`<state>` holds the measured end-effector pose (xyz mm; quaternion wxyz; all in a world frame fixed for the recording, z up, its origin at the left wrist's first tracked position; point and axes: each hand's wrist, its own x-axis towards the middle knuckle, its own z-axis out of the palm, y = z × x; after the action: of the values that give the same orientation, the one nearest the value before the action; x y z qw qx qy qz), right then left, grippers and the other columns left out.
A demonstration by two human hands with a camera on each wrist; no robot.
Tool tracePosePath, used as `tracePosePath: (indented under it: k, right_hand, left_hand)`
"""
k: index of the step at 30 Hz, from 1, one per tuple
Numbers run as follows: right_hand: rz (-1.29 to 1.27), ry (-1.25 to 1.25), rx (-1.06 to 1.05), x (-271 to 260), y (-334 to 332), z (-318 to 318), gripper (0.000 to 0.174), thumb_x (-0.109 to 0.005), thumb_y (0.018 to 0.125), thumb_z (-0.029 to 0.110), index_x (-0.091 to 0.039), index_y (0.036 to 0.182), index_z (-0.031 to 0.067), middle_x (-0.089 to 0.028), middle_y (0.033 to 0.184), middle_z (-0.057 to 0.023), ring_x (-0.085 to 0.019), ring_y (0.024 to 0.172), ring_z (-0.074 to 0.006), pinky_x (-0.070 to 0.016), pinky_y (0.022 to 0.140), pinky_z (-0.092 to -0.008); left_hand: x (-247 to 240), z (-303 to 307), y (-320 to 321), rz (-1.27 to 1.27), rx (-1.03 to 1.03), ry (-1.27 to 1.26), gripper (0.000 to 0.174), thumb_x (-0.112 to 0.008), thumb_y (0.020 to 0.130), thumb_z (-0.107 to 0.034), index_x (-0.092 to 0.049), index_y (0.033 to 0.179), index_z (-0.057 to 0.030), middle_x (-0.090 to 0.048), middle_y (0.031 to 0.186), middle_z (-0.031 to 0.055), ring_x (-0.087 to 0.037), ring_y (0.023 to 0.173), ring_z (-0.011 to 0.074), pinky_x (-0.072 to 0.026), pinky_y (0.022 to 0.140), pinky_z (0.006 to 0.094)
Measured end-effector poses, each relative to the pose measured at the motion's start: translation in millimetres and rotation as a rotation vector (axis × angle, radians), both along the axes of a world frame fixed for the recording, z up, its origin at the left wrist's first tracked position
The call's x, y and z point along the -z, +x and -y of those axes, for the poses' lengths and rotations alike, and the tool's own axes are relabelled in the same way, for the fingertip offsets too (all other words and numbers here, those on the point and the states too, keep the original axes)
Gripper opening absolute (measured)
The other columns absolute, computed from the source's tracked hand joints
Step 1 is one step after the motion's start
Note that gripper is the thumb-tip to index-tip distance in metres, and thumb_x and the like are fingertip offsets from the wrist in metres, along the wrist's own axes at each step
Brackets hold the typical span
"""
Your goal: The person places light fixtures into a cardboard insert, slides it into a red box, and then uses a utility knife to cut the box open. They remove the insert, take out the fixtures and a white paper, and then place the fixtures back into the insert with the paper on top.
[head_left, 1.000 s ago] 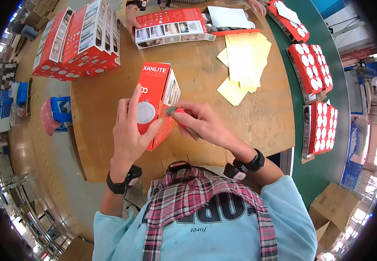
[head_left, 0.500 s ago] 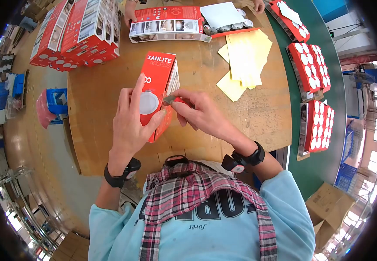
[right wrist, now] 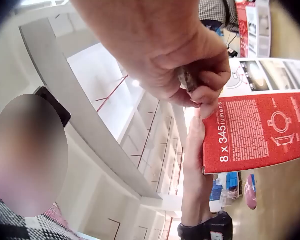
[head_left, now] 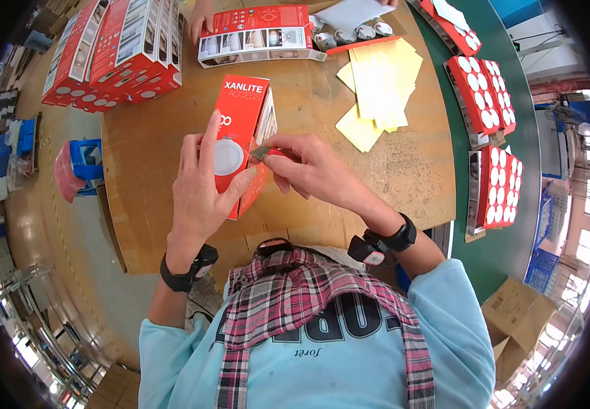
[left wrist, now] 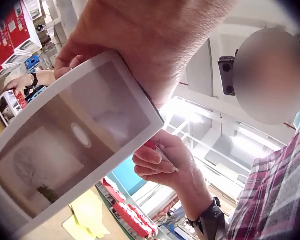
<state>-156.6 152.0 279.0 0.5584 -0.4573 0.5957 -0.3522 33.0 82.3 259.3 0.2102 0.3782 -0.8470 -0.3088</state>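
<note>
A red XANLITE box (head_left: 244, 92) with a white round lamp pictured on its front stands on the wooden table before me. My left hand (head_left: 198, 174) grips it from the left, index finger along the front, thumb near the right edge. With my right hand (head_left: 308, 170) I hold a small red-handled tool with a grey tip (head_left: 259, 153), the tip right at the box's right front edge. My curled fingers hide most of the tool. In the right wrist view the box's side (right wrist: 247, 130) shows printed text and drawings; the left wrist view shows a photo panel (left wrist: 75, 140).
Yellow sheets (head_left: 383, 82) lie on the table (head_left: 322, 198) at the right. At the back, another person's hands are at an opened box (head_left: 254, 34) with round lamps and a white sheet (head_left: 353, 12). Red boxes (head_left: 121, 54) stand at back left; more (head_left: 496, 187) line the green surface.
The other person's white sheet has lifted and tilted, showing more of the round lamps beneath. My hands stay at the box, the tool tip still at its edge. The head view has shifted slightly.
</note>
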Motion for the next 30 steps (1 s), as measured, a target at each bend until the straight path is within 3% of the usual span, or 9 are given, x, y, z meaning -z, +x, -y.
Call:
tracePosePath:
  k: [1, 7, 10, 13, 14, 21, 24, 27, 30]
  right_hand:
    - [0.002, 0.025, 0.010, 0, 0, 0, 0.026, -0.051, 0.089, 0.016, -0.063, 0.099, -0.0044, -0.058, 0.061, -0.0076, -0.056, 0.054, -0.0118, -0.0451, 0.053, -0.0285]
    - [0.051, -0.021, 0.006, 7, -1, -4, 0.025, -0.052, 0.091, 0.020, -0.062, 0.102, -0.0004, -0.057, 0.062, -0.0053, -0.055, 0.055, -0.0104, -0.0443, 0.052, -0.0275]
    - [0.113, -0.091, 0.005, 18, -1, -8, 0.023, -0.047, 0.094, 0.020, -0.060, 0.105, 0.0049, -0.053, 0.061, 0.0000, -0.046, 0.049, -0.0058, -0.0370, 0.045, -0.0218]
    - [0.162, -0.117, -0.002, 19, 0, -11, 0.023, -0.047, 0.094, 0.020, -0.060, 0.106, 0.0051, -0.052, 0.061, 0.0001, -0.046, 0.050, -0.0061, -0.0367, 0.045, -0.0224]
    - [0.179, -0.111, 0.013, 18, 1, -11, 0.022, -0.049, 0.093, 0.019, -0.060, 0.100, 0.0002, -0.055, 0.061, -0.0042, -0.055, 0.056, -0.0111, -0.0455, 0.053, -0.0285]
    - [0.135, -0.139, -0.025, 21, 3, -13, 0.024, -0.048, 0.094, 0.022, -0.058, 0.100, 0.0004, -0.056, 0.062, -0.0073, -0.056, 0.055, -0.0137, -0.0462, 0.054, -0.0305]
    - [0.170, -0.154, -0.038, 29, 1, -15, 0.024, -0.047, 0.096, 0.024, -0.057, 0.106, 0.0043, -0.054, 0.066, -0.0007, -0.049, 0.055, -0.0068, -0.0392, 0.049, -0.0233]
    - [0.394, -0.249, 0.013, 52, -12, -18, 0.025, -0.048, 0.097, 0.023, -0.056, 0.112, 0.0048, -0.056, 0.074, -0.0011, -0.053, 0.060, -0.0071, -0.0434, 0.054, -0.0223]
    - [0.218, -0.292, 0.224, 79, -78, -4, 0.026, -0.049, 0.096, 0.021, -0.055, 0.115, 0.0043, -0.057, 0.079, -0.0011, -0.056, 0.065, -0.0076, -0.0472, 0.058, -0.0225]
  left_hand:
    - [0, 0, -1, -0.004, -0.001, 0.004, 0.079, -0.063, 0.082, -0.040, -0.029, 0.145, -0.0073, -0.046, 0.109, 0.0142, -0.053, 0.098, 0.0294, -0.0453, 0.083, 0.0387]
    - [-1, 0, 1, -0.006, 0.005, -0.033, 0.079, -0.068, 0.078, -0.032, -0.030, 0.144, -0.0087, -0.046, 0.108, 0.0137, -0.053, 0.098, 0.0310, -0.0487, 0.078, 0.0400]
    - [0, -3, -1, -0.013, 0.010, -0.038, 0.078, -0.068, 0.078, -0.029, -0.031, 0.144, -0.0085, -0.046, 0.108, 0.0142, -0.053, 0.099, 0.0314, -0.0482, 0.079, 0.0400]
    - [0, -5, -3, -0.010, 0.009, -0.035, 0.078, -0.068, 0.078, -0.028, -0.031, 0.144, -0.0085, -0.046, 0.109, 0.0143, -0.054, 0.100, 0.0309, -0.0479, 0.079, 0.0398]
    - [0, -6, -3, -0.015, 0.011, -0.039, 0.078, -0.068, 0.078, -0.027, -0.031, 0.144, -0.0085, -0.046, 0.109, 0.0142, -0.054, 0.100, 0.0307, -0.0479, 0.079, 0.0397]
    - [-13, -12, -2, 0.105, -0.003, -0.037, 0.073, -0.065, 0.082, -0.025, -0.030, 0.144, -0.0089, -0.047, 0.111, 0.0140, -0.053, 0.101, 0.0305, -0.0474, 0.080, 0.0403]
    - [-21, -17, -5, 0.152, -0.038, -0.038, 0.069, -0.062, 0.084, -0.022, -0.030, 0.144, -0.0085, -0.047, 0.112, 0.0144, -0.051, 0.104, 0.0314, -0.0455, 0.084, 0.0411]
    - [-25, -20, -4, 0.177, -0.052, -0.039, 0.065, -0.058, 0.086, -0.017, -0.030, 0.144, -0.0083, -0.048, 0.116, 0.0157, -0.050, 0.109, 0.0327, -0.0425, 0.090, 0.0416]
    - [-23, -18, -1, 0.171, -0.079, -0.049, 0.064, -0.054, 0.085, -0.011, -0.030, 0.144, -0.0083, -0.047, 0.122, 0.0172, -0.048, 0.113, 0.0340, -0.0400, 0.095, 0.0414]
